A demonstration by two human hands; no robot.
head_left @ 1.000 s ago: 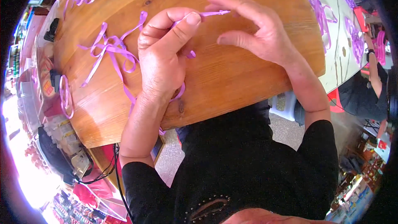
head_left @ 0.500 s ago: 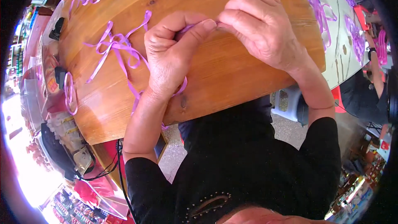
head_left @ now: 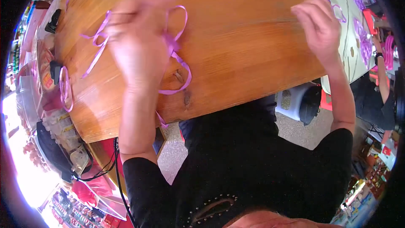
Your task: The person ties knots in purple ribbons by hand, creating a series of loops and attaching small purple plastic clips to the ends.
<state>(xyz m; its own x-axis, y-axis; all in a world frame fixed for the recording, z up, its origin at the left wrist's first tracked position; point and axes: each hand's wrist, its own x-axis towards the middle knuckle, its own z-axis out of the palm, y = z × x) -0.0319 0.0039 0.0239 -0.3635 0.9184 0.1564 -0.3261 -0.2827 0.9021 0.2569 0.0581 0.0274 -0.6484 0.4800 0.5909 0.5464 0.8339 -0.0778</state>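
"How does the left hand [head_left: 137,38] look?"
"It is blurred, so I cannot tell its grip. The left wrist [head_left: 137,85] is nearly straight, with the left forearm [head_left: 138,118] just below."
"And the right hand [head_left: 321,27]?"
"It is well apart, to the right of the left hand. Its fingers [head_left: 314,10] are bent. The right forearm [head_left: 341,90] slopes down from it, slightly outward."

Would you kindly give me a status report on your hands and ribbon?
Left hand blurred, grip unclear. Right hand curled, apart. Purple ribbon looped beside left hand over wooden tabletop; more ribbon strands lie left.
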